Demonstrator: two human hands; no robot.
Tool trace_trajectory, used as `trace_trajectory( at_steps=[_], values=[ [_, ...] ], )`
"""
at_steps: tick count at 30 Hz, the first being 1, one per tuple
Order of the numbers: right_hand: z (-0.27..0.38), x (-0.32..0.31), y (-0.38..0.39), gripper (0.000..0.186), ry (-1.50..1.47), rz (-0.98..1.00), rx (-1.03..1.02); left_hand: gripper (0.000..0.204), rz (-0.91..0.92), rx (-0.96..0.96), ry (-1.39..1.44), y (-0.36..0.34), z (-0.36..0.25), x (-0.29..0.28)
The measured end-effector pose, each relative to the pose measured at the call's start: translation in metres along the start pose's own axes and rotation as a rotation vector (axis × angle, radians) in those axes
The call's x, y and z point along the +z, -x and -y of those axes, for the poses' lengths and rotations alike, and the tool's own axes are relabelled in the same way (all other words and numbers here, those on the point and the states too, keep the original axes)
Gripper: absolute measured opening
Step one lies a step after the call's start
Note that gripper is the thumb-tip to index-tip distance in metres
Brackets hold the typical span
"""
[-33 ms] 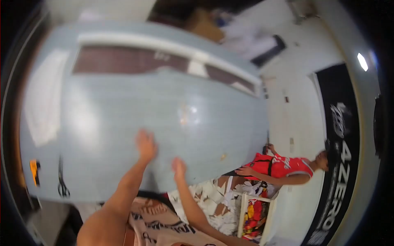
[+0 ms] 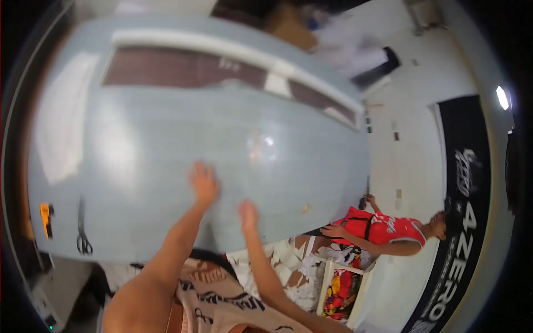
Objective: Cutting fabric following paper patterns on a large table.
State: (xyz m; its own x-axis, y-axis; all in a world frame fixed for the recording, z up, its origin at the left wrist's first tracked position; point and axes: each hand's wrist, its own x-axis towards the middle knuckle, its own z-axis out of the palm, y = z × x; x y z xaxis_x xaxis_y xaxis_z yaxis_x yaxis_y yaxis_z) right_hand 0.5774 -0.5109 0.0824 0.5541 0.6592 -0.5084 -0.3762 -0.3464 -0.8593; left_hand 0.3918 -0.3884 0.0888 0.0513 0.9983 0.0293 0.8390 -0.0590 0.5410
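A: Where do we have our left hand (image 2: 205, 183)?
B: We hold it out over the near middle of the grey-blue tabletop (image 2: 166, 139), fingers spread apart. The tabletop lies straight in front of us and fills most of our view.
A: And our right hand (image 2: 247, 215)?
B: We see it just to the right and a little nearer to us, close to the table's near edge. It's blurred, so we can't make out how its fingers stand, or whether either palm touches the surface.
A: What do we have to our left?
B: Black-handled scissors (image 2: 84, 243) near the edge, a yellow-and-black tool (image 2: 46, 220) beyond them, and a white sheet (image 2: 64, 122) farther up.
A: Across the far side?
B: We see a long brown strip (image 2: 166, 69) bordered in white.
A: And to our right?
B: We have a co-worker in red (image 2: 383, 226) with one hand at the table's edge. Below, white scraps (image 2: 277, 258) lie beside a white-framed bin (image 2: 326, 288) of colourful pieces (image 2: 341, 288).
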Motion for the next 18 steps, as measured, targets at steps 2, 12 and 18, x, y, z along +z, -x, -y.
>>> trace_trajectory(
  at_steps=[2, 12, 18],
  values=[
    [0.054, 0.008, -0.074, 0.025, 0.059, 0.050, 0.069, 0.065, -0.096, -0.249, -0.010, -0.028, -0.051, 0.011],
    [0.241, 0.177, -0.492, 0.069, -0.150, 0.271, 0.025, 0.062, -0.166, -0.474, -0.281, -0.066, -0.159, 0.112],
    [0.262, 0.177, -0.619, 0.057, -0.122, 0.163, -0.278, 0.067, -0.117, -0.436, -0.309, -0.074, -0.202, 0.124]
  ],
)
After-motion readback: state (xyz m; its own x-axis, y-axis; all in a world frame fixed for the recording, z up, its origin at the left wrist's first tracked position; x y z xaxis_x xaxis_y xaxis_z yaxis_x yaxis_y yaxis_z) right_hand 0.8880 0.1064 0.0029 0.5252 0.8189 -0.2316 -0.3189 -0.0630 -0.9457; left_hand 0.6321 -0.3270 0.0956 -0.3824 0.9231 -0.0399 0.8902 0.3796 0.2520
